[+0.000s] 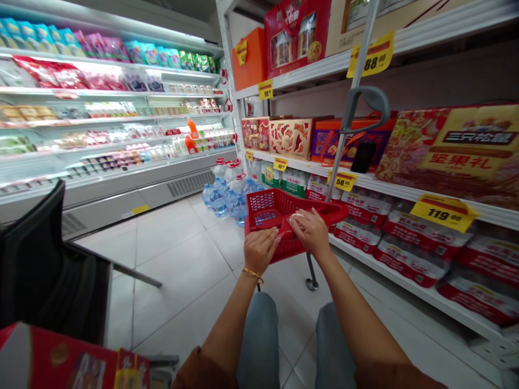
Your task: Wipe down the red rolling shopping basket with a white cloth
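A red plastic shopping cart basket (265,202) with perforated walls stands in front of my knees, on thin metal legs with a wheel below. My left hand (260,248) is closed over its near rim, fingers side by side. Just to the right, my right hand (310,229) is closed on the same rim. A small white thing (298,215) shows at its fingertips; its kind is unclear. The basket's inside holds nothing that I can make out. Behind its right end rises a metal pole (338,151) with a grey hooked part (367,108).
Shelves to the right carry gift boxes (290,138) above bottled-water packs (413,243). Large water bottles (229,197) stand on the floor ahead. A refrigerated display (170,181) lines the left. Nearer are a black chair (77,281) and a red box (60,356).
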{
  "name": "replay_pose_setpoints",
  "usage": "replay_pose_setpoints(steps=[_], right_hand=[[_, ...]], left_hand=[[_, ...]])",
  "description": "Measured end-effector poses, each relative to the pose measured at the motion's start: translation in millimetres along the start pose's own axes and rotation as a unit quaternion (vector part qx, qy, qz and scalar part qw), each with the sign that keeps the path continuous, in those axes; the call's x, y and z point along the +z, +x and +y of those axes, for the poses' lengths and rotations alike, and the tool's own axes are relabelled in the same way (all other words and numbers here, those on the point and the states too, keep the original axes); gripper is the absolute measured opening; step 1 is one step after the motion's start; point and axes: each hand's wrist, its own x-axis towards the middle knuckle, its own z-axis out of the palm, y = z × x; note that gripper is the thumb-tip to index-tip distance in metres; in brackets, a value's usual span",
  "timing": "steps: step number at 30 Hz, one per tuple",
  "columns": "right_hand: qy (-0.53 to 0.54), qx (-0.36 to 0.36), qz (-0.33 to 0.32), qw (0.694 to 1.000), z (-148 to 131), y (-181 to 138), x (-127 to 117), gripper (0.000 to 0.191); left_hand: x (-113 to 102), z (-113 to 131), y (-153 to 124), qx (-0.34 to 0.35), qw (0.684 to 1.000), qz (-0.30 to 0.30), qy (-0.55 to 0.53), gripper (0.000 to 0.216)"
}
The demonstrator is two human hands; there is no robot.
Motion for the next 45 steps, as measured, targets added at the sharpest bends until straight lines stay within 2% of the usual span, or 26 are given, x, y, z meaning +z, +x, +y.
replay_pose_setpoints(steps=[7,12,16,37,45], right_hand=[[-0.007,0.018,0.046,0.999,28.5,-5.4,-1.1,0.020],[0.017,0.031,0.049,0.998,48.3,-6.9,-4.5,0.024],[0.041,0.053,0.047,0.997,52.3,-6.8,-7.4,0.028],[-0.041,0.064,0.072,0.995,-4.0,-13.8,1.2,0.026],[-0.041,0.068,0.067,0.995,-15.5,-18.1,0.4,0.027]], left_hand=[[0.3,-4.8,-3.8,-0.006,1.000,-0.012,-0.016,0.022],[-2.4,-6.5,-3.2,-0.005,1.000,-0.006,-0.014,0.021],[-5.3,-8.5,-2.8,-0.007,1.000,-0.012,-0.015,0.022],[-35.4,-43.0,-8.0,-0.021,0.999,-0.039,-0.026,0.021],[-41.3,-37.5,-6.0,-0.012,0.999,-0.042,0.005,0.024]])
